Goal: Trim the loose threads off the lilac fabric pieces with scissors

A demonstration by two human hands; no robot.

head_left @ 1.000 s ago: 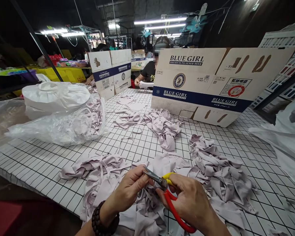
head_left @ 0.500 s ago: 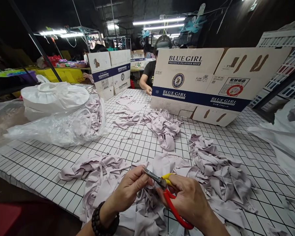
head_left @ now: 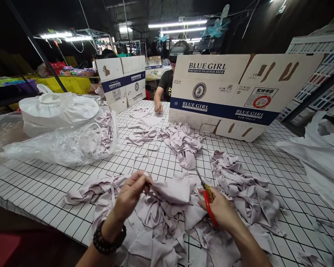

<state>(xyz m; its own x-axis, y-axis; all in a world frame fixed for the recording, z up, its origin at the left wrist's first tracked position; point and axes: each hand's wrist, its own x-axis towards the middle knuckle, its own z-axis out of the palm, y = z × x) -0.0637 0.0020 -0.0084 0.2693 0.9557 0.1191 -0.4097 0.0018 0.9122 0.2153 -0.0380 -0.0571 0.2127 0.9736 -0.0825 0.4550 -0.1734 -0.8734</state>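
Note:
My left hand (head_left: 130, 193), with a dark bead bracelet on the wrist, pinches the edge of a pale lilac fabric piece (head_left: 171, 191) and lifts it off the heap in front of me. My right hand (head_left: 218, 207) is closed round the red and yellow handles of small scissors (head_left: 206, 191), blades pointing up and away, just right of that fabric. Loose lilac fabric pieces and strips (head_left: 245, 193) lie piled around both hands on the white grid-patterned table (head_left: 44, 181).
A Blue Girl cardboard box (head_left: 225, 96) stands across the table, a second one (head_left: 122, 83) at the back left. A clear plastic bag of fabric (head_left: 69, 142) lies left, white plastic sheeting (head_left: 320, 155) right. Another person (head_left: 163, 87) reaches onto the far table.
My hands have moved apart. The left has lifted a fabric piece to the left, the right has swung the scissors away to the right. The person opposite put a hand on the table.

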